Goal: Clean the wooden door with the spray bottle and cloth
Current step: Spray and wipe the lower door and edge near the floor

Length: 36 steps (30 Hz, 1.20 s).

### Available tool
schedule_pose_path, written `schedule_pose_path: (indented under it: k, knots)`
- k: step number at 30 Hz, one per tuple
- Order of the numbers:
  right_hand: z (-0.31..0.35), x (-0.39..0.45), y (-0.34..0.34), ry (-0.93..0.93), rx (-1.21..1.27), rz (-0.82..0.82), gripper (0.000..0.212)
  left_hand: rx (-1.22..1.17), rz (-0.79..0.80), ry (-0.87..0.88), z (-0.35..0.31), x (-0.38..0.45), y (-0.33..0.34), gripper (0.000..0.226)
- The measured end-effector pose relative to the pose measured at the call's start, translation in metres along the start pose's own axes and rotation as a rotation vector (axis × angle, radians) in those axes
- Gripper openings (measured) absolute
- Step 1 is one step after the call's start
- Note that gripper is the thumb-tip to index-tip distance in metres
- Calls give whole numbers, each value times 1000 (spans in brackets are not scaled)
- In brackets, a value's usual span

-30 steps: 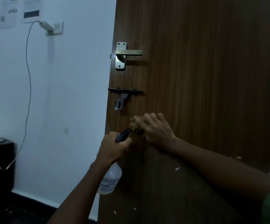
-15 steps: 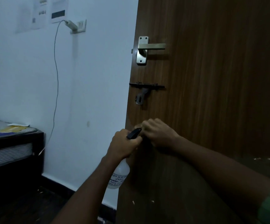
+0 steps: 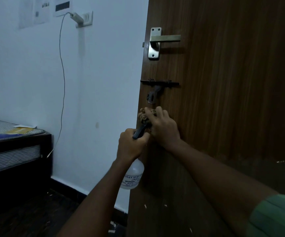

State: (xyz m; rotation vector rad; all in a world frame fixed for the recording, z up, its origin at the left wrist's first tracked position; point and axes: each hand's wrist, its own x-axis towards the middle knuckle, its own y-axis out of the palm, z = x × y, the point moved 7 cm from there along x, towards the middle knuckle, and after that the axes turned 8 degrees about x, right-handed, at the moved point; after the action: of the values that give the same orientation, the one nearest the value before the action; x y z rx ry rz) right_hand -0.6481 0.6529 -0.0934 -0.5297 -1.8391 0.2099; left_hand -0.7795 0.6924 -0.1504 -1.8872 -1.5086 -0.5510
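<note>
The door is dark brown wood with a fine vertical grain and a matt finish. Its lever handle is brushed metal with a dull sheen; the sliding bolt below looks like dark, matt metal. The spray bottle is translucent whitish plastic with a black trigger. The cloth seems a coarse, tan fabric.

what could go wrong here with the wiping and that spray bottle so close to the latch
1. The right hand wipes the cloth just under the dark slide bolt; its hanging hasp could snag cloth or knuckles.
2. The left hand holds the spray bottle with its nozzle right beside the wiping hand, so a squeeze may wet the hand rather than the wooden door.
</note>
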Motion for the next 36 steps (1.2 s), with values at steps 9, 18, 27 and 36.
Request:
schedule_pose_path:
  k: [9,18,27,36]
  knots:
    - [16,18,4,78,31,-112,59,66,-101,52,41,-17,-6,38]
    - [53,-55,43,-425,-35,103,49,161,68,93,93,-42,11,47]
    - [22,-17,-2,85,-45,-154,60,183,143,-98,135,-69,33,52]
    - [86,-179,78,-273,-25,66,42,53,41,53,104,-62,16,39]
